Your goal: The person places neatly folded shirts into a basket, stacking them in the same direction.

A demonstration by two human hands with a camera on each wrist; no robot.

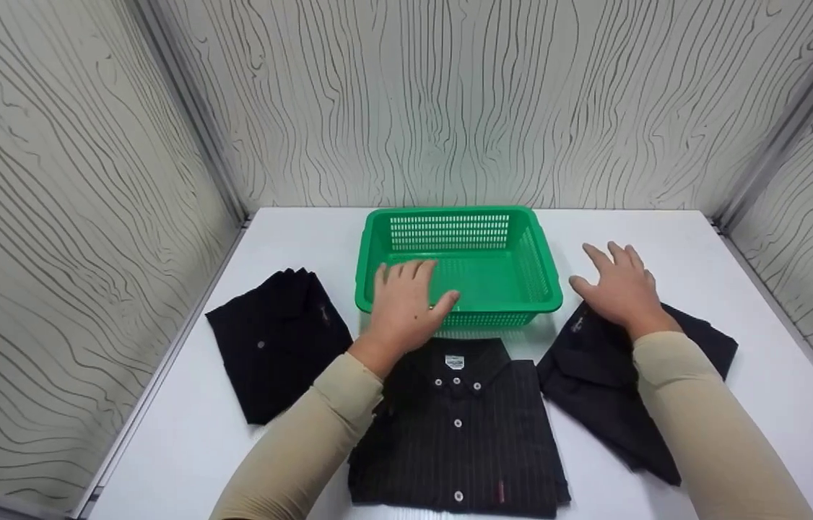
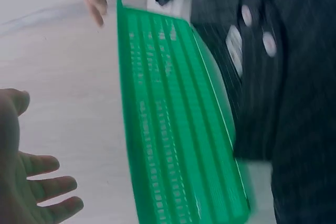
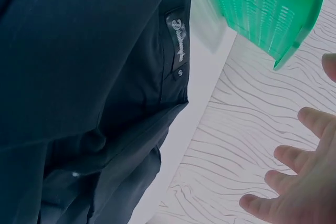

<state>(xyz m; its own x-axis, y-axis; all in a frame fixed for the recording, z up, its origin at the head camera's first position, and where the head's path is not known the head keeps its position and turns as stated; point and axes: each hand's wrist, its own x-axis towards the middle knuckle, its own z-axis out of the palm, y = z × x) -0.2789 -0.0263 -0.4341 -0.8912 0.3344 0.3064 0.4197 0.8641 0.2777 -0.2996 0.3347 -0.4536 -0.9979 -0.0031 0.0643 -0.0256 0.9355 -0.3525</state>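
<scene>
Here we are at the white table (image 1: 760,361), and I'm reading it as a dial with twelve at the back wall (image 1: 450,101). The green basket (image 1: 357,278) sits upright at twelve o'clock, its slotted sides showing. My left hand (image 1: 406,310) is at ten, in front of the basket's near left corner, fingers straight and spread, thumb out toward three. The left-wrist view shows a gap between that hand and the basket, so it's apart from it.

Over at two o'clock, my right hand (image 1: 619,289): fingers fanned and relaxed, gripping nothing, hovering by the far edge of a dark folded garment (image 1: 594,368) that lies askew at four. The right-wrist view picks out a label (image 3: 178,38) with pale lettering on that one.

Down at six, the pinstriped shirt (image 1: 493,448) lies folded, collar toward twelve, white buttons running down its front, a little red tab (image 1: 501,491) near its bottom edge. And at nine, a black folded garment (image 1: 269,354) lies tilted, one button showing. Beige sleeves (image 1: 305,440) cover both my forearms, reaching in from seven and five.
</scene>
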